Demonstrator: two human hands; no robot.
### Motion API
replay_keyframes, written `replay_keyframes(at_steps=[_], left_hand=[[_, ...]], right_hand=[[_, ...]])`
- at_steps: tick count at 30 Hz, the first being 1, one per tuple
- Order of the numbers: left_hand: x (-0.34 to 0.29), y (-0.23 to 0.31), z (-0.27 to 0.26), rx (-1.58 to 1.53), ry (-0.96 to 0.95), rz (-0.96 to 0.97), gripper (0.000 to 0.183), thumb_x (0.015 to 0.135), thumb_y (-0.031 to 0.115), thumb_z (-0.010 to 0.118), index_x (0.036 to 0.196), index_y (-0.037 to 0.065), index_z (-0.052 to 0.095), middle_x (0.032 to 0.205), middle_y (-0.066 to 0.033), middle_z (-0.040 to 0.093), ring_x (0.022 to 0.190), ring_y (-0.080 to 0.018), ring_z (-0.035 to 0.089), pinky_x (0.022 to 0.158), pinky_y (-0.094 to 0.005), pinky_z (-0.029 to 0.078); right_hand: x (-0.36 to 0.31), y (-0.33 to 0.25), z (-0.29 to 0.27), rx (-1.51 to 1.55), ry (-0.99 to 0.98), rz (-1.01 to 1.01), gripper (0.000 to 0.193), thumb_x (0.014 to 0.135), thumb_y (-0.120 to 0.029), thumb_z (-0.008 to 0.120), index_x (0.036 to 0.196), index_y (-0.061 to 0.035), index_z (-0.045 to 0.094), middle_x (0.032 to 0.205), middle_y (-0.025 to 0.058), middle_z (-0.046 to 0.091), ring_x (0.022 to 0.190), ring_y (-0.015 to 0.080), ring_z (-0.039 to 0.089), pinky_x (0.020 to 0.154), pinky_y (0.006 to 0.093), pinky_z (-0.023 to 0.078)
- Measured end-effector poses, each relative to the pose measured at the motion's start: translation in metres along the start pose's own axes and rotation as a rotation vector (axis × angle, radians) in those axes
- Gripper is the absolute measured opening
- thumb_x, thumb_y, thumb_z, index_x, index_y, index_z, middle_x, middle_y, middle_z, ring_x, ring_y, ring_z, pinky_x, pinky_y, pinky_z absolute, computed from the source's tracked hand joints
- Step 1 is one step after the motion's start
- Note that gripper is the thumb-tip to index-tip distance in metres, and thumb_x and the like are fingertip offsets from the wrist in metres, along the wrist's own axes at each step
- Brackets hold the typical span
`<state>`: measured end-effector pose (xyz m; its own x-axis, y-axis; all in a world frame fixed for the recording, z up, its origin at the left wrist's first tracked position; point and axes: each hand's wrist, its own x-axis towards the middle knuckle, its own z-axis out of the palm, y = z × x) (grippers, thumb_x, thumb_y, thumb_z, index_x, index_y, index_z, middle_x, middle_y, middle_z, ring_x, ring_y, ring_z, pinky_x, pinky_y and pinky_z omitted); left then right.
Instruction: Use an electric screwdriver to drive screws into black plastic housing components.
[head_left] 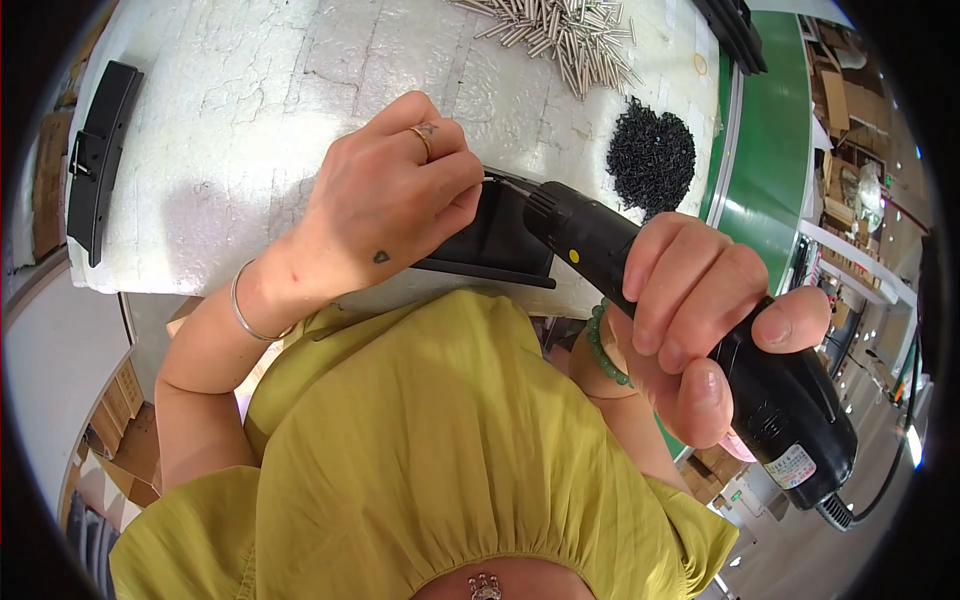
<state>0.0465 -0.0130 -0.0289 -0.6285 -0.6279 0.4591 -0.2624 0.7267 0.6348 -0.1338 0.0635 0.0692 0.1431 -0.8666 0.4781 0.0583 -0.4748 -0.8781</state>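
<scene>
Right hand [690,310] is gripping black cylindrical corded power screwdriver [790,400]; left hand [395,190] is curling at its thin metal bit [510,186], fingertips hidden, can't tell what's held. Black rectangular tray-like part [500,235] is lying beneath, on white-covered tabletop [250,100]. Working well probably means keeping bit aligned, fingers clear.

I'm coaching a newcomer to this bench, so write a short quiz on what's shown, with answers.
1. Which hand grips the black electric screwdriver?
2. True or false: the silver rods and the small black pieces are mixed together in one pile.
3. The screwdriver's bit points toward: a) the small black pieces; b) the left hand; c) the power cord.

Key:
1. The right hand.
2. False; the silver rods and small black pieces form two distinct piles.
3. b
</scene>
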Motion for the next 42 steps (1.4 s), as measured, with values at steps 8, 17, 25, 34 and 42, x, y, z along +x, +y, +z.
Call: replay_keyframes(at_steps=[8,17,25,34,42], left_hand=[[-0.001,-0.004,0.003,-0.005,0.021,0.019,0.012,0.065,0.007,0.068,0.069,0.009,0.057,0.074,0.0015,0.057,0.077,-0.0188,0.055,0.057,-0.0310,0.049],[-0.005,-0.003,0.001,-0.018,-0.031,0.023,0.017,0.061,0.002,0.071,0.073,0.008,0.061,0.072,-0.0013,0.057,0.071,-0.0215,0.054,0.060,-0.0309,0.048],[-0.005,0.000,0.003,-0.028,-0.074,0.030,0.013,0.065,0.007,0.070,0.069,0.008,0.057,0.072,-0.0010,0.053,0.075,-0.0212,0.052,0.060,-0.0316,0.047],[-0.004,0.004,-0.005,-0.019,-0.139,0.008,0.017,0.065,0.011,0.072,0.074,0.008,0.058,0.077,-0.0027,0.053,0.079,-0.0230,0.051,0.066,-0.0328,0.047],[0.007,0.014,-0.036,-0.060,-0.447,-0.062,0.077,0.059,0.015,0.079,0.129,0.010,0.048,0.113,-0.0109,0.059,0.100,-0.0262,0.056,0.084,-0.0372,0.046]], right_hand=[[0.000,0.001,0.004,-0.026,0.019,0.011,0.037,0.075,-0.010,0.058,0.109,-0.0150,0.042,0.065,-0.0022,0.049,0.054,0.0111,0.048,0.058,0.0280,0.039],[0.016,0.009,0.012,-0.080,-0.119,0.016,0.030,0.078,-0.006,0.059,0.095,-0.0140,0.035,0.065,-0.0013,0.050,0.047,0.0115,0.046,0.050,0.0282,0.039],[0.025,0.004,0.002,-0.108,-0.260,0.055,0.030,0.080,-0.006,0.059,0.097,-0.0124,0.036,0.068,0.0019,0.050,0.052,0.0131,0.048,0.054,0.0305,0.040],[0.015,-0.003,0.004,0.111,0.054,0.000,0.032,0.077,-0.009,0.056,0.107,-0.0091,0.046,0.066,-0.0014,0.046,0.054,0.0099,0.046,0.057,0.0272,0.036],[-0.003,-0.023,-0.045,0.170,0.462,-0.235,0.035,0.077,-0.014,0.050,0.112,-0.0086,0.053,0.065,-0.0027,0.040,0.055,0.0094,0.039,0.061,0.0284,0.031]])
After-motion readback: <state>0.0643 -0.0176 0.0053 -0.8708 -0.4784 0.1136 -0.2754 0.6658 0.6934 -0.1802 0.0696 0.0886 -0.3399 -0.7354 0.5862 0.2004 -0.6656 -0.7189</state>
